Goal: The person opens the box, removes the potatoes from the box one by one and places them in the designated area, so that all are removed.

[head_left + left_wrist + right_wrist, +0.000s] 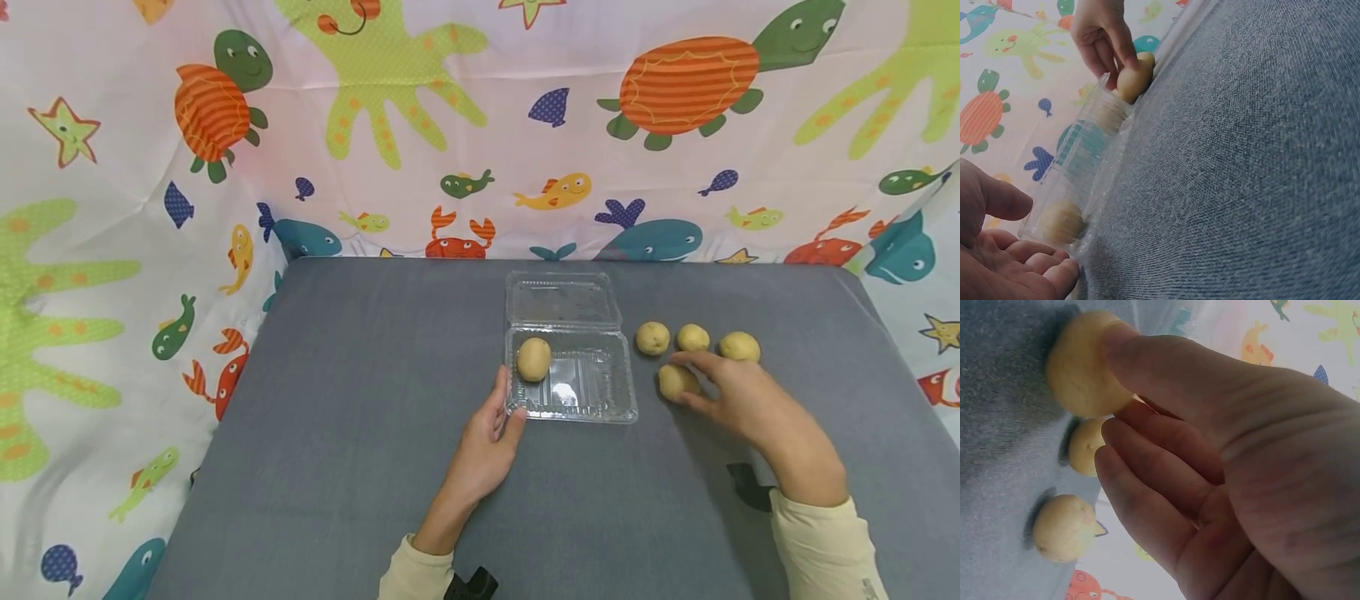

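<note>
A clear plastic clamshell container [592, 392] lies open on the grey cloth, its lid [562, 300] folded back away from me. One potato [534, 360] sits at the left end of its base. My left hand [483, 446] holds the container's near left corner, thumb at the front edge and fingers along the left side. To the right of the container, my right hand [757, 408] pinches a potato [678, 382] between thumb and fingers; the right wrist view shows the thumb [1129, 353] pressed on it. Whether this potato touches the cloth I cannot tell.
Behind the right hand, three more potatoes stand in a row: one [652, 338] nearest the container, one [692, 337] in the middle, one [739, 346] partly behind the hand. A printed curtain [450, 125] with sea animals borders the grey-covered table [360, 400].
</note>
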